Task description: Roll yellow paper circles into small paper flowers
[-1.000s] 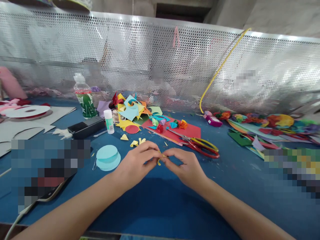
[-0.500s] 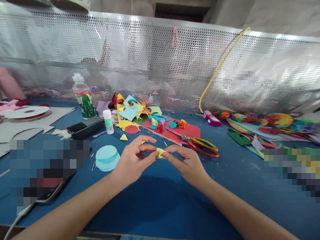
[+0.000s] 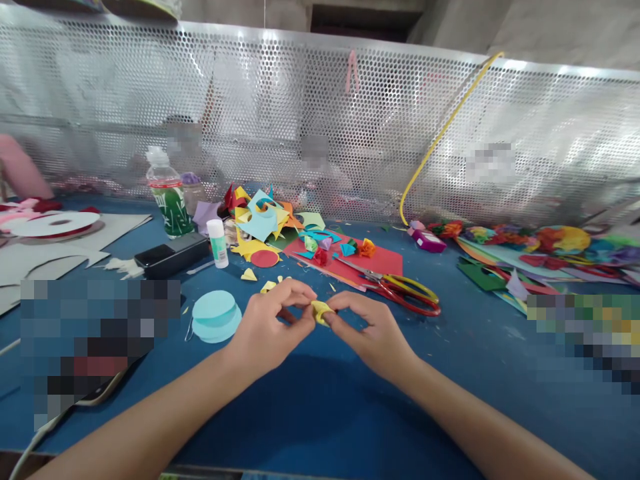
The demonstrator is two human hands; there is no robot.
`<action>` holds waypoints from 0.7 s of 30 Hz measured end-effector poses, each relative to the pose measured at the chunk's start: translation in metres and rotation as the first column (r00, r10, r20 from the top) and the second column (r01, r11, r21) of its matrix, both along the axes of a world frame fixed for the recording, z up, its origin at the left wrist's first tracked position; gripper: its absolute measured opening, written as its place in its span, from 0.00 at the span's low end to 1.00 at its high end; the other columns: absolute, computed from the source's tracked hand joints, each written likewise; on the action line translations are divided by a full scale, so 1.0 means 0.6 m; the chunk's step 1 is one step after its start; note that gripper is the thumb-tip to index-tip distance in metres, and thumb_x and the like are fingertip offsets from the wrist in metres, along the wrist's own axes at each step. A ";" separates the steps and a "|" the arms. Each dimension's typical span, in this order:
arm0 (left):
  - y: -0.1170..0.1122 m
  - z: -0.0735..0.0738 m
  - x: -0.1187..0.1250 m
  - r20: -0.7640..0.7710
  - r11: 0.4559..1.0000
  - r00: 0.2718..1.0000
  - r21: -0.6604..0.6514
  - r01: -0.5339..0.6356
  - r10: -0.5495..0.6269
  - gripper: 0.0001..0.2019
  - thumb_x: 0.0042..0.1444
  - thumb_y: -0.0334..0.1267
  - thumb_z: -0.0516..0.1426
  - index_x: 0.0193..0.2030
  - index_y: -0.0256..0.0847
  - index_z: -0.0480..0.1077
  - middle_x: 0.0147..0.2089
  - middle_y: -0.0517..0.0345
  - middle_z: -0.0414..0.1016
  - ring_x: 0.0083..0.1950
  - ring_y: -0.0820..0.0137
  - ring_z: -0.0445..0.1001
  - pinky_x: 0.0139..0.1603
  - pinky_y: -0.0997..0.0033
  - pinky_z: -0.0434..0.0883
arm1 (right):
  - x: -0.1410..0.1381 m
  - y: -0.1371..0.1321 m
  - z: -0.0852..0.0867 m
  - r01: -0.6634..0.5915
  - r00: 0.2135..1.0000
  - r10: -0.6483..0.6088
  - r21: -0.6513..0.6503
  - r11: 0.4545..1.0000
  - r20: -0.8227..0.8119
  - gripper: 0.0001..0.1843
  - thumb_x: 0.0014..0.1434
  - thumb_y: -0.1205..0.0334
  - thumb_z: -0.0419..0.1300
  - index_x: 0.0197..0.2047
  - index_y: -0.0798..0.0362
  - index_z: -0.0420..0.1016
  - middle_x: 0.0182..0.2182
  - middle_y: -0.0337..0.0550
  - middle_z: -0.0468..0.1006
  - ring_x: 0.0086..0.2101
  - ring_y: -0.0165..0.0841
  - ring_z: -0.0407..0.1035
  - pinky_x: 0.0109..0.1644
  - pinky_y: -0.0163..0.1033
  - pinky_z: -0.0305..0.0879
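A small rolled piece of yellow paper [image 3: 321,311] is pinched between my two hands above the blue table. My left hand [image 3: 273,327] has thumb and fingertips closed on its left end. From the other side, my right hand [image 3: 373,328] grips it with thumb and fingers. Light-blue paper circles [image 3: 216,319] lie left of my left hand. Small yellow paper pieces [image 3: 249,275] rest just beyond it. Behind my hands, scissors [image 3: 400,290] with red and yellow handles lie partly on a red sheet [image 3: 385,261], which bears several small coloured paper flowers [image 3: 367,248].
A glue stick [image 3: 218,244], a black box-like device [image 3: 171,255] and a bottle with a green label [image 3: 169,200] stand at the left. Paper scraps [image 3: 260,213] are heaped at the back. Colourful paper flowers [image 3: 555,241] lie far right, before a perforated metal panel [image 3: 280,120].
The yellow paper has turned a little between my fingertips and shows more of its rolled side. My left fingers have drawn together, uncovering more yellow pieces behind them.
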State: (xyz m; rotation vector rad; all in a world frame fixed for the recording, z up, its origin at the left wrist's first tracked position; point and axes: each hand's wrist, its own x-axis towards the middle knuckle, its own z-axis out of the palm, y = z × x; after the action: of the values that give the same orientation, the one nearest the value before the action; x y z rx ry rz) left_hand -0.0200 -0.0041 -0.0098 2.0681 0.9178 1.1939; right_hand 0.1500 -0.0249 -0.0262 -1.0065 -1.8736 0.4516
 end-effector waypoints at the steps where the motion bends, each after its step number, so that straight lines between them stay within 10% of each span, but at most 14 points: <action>1: 0.000 0.000 0.000 -0.002 1.000 1.000 0.000 0.004 -0.004 0.05 0.49 0.29 0.55 0.33 0.39 0.65 0.30 0.62 0.74 0.29 0.78 0.73 0.26 0.85 0.70 | 0.000 0.000 0.000 0.002 1.000 -0.002 0.008 1.000 0.003 0.02 0.55 0.66 0.55 0.30 0.53 0.68 0.28 0.39 0.72 0.29 0.28 0.66 0.34 0.33 0.63; 21: 0.005 0.004 -0.005 0.013 0.997 0.998 -0.043 0.059 -0.059 0.02 0.50 0.33 0.56 0.29 0.39 0.71 0.30 0.59 0.76 0.30 0.75 0.74 0.21 0.85 0.68 | 0.009 0.000 0.009 -0.097 0.995 0.095 0.061 0.993 0.044 0.04 0.56 0.67 0.55 0.33 0.51 0.71 0.29 0.40 0.73 0.32 0.29 0.67 0.37 0.35 0.65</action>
State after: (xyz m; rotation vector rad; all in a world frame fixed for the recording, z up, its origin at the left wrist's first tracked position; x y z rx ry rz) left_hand -0.0230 -0.0012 -0.0073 2.0370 0.8636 1.1445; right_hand 0.1555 -0.0248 -0.0206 -0.8928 -1.9669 0.4290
